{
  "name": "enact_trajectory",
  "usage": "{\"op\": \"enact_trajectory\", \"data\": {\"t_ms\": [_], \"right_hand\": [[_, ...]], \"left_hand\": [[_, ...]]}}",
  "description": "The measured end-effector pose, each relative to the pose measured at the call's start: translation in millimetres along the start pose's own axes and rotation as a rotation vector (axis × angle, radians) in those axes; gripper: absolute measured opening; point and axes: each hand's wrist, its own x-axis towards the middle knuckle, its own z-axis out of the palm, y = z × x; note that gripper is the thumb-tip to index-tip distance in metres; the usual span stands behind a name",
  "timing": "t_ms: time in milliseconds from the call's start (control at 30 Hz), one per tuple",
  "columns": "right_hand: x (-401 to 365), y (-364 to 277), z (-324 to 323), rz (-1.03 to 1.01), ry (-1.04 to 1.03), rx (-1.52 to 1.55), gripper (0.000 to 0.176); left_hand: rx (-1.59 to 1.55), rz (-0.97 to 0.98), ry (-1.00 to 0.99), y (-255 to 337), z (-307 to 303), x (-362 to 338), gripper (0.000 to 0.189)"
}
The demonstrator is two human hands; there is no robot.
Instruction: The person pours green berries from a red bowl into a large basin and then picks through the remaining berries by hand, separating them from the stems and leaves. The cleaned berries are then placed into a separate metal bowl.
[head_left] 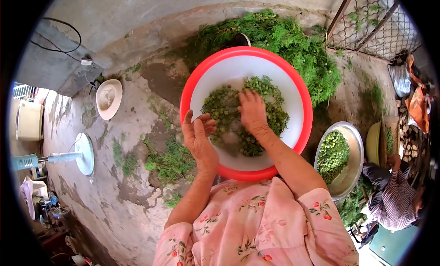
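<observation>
A wide basin (306, 99) with a red rim and white inside sits in front of me. Small green seed cones with leafy sprigs (222, 103) are spread over its bottom. My right hand (252, 111) reaches down among the cones, its fingers stretched out over them near the middle. The fingertips are partly lost in the greenery. My left hand (199, 135) is raised at the basin's left rim, palm turned inward, fingers apart and nothing visible in them.
A pile of green branches (298, 51) lies behind the basin. To the right stands a metal bowl (341, 186) holding green cones (333, 156), with another person (394, 197) seated beyond it. A straw hat (109, 99) and a fan (84, 154) are on the left.
</observation>
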Motion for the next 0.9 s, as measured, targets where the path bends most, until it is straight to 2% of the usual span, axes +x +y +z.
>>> {"op": "enact_trajectory", "data": {"t_ms": [67, 167, 300, 400, 500, 600, 700, 800, 900], "right_hand": [[1.9, 10.1, -14.0, 0.104, 0.029, 0.037, 0.039], [-0.7, 11.5, -16.7, -0.003, 0.179, 0.117, 0.039], [-15.0, -19.3, -11.4, -0.508, 0.120, 0.097, 0.039], [-33.7, -35.0, -6.8, -0.648, -0.041, 0.270, 0.030], [-38.1, -35.3, -13.2, -0.470, -0.448, 0.351, 0.019], [-34.6, -29.2, -25.7, -0.287, -0.501, 0.261, 0.012], [-24.4, -12.9, -8.8, -0.030, -0.129, 0.441, 0.011], [-15.2, -3.2, -6.7, -0.233, 0.159, 0.231, 0.018], [-18.8, 0.0, 0.1, -0.354, 0.182, 0.000, 0.021]], "left_hand": [[0.002, -0.015, -0.002, -2.1, -1.3, -0.5, 0.036], [0.007, -0.023, -0.014, -3.8, -2.2, -1.4, 0.036], [0.014, -0.030, -0.022, -1.4, -0.6, -1.9, 0.035], [0.069, 0.029, -0.038, 1.0, -1.1, -4.2, 0.035], [0.046, 0.028, -0.027, 2.9, -1.1, -3.2, 0.034], [0.031, 0.039, -0.037, 2.4, -0.4, -3.3, 0.034], [0.052, 0.062, -0.040, 1.2, -1.2, -5.9, 0.035], [0.109, 0.077, -0.058, 1.2, -3.6, -7.7, 0.036], [0.201, 0.246, -0.078, 5.2, 1.3, -11.8, 0.033]]}}
